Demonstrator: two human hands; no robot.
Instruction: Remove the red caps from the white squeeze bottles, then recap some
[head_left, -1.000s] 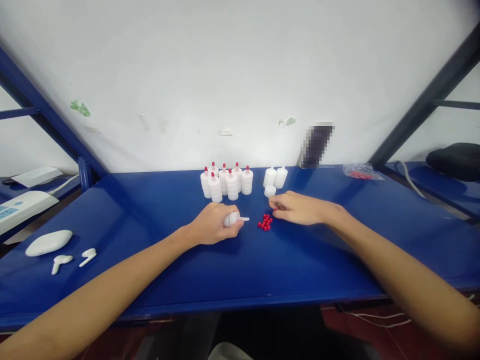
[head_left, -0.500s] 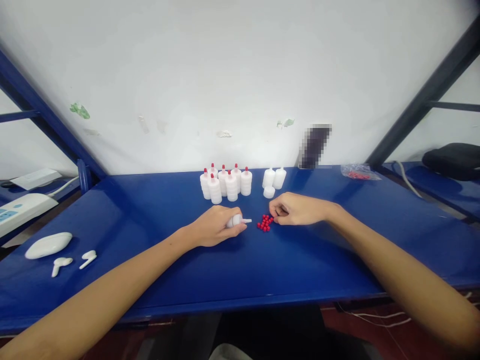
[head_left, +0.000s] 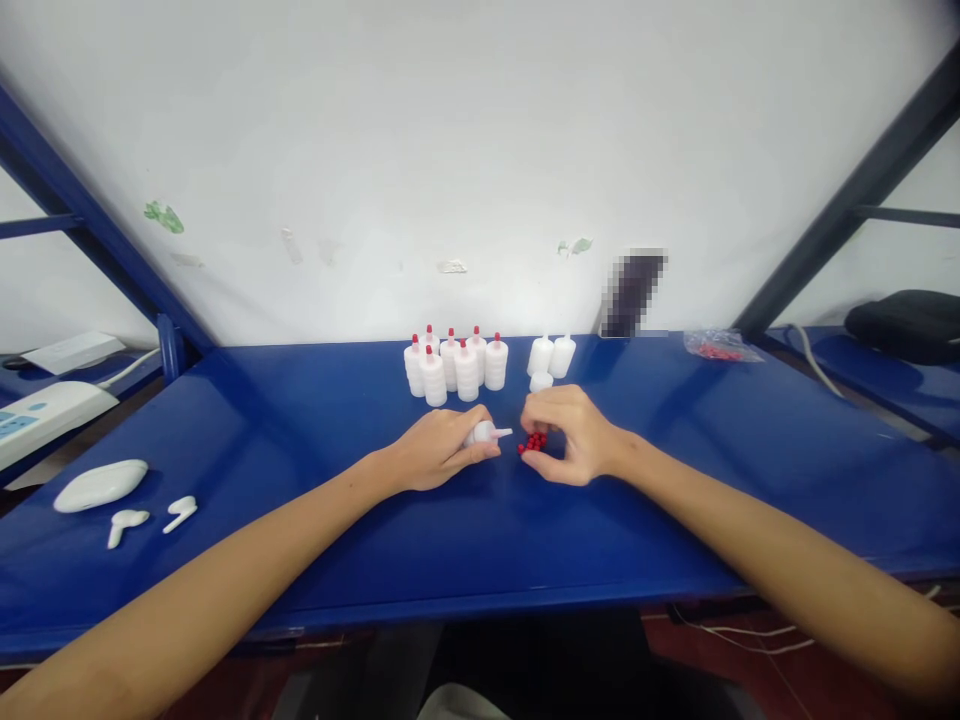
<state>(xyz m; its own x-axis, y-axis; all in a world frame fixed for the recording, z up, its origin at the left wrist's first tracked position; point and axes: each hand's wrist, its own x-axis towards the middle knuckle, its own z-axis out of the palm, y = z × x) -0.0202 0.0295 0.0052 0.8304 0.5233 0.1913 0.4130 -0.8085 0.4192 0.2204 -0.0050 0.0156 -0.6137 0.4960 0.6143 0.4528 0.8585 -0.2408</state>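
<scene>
My left hand [head_left: 442, 450] is closed around a white squeeze bottle [head_left: 484, 434], which lies tilted with its bare, uncapped nozzle pointing right. Just beyond that tip is a small pile of red caps [head_left: 536, 442] on the blue table [head_left: 465, 540]. My right hand [head_left: 570, 435] curves around the pile's right side, thumb and fingers apart; its fingers hide part of the pile. Behind my left hand stand several white bottles [head_left: 466, 375] with red caps on their nozzles. Farther right are two white bottles [head_left: 562, 357] without red caps and a short white piece [head_left: 541, 382] before them.
A clear bag [head_left: 722, 347] with red pieces lies at the back right. A dark phone-like object [head_left: 632, 295], pixelated, leans on the wall. At the left are a white earbud case [head_left: 101, 486], two earbuds [head_left: 181, 513] and a power strip [head_left: 56, 420].
My right hand has opened from a closed shape and moved left around the red caps, which are bunched closer together. My left hand, with the bottle, has shifted slightly right.
</scene>
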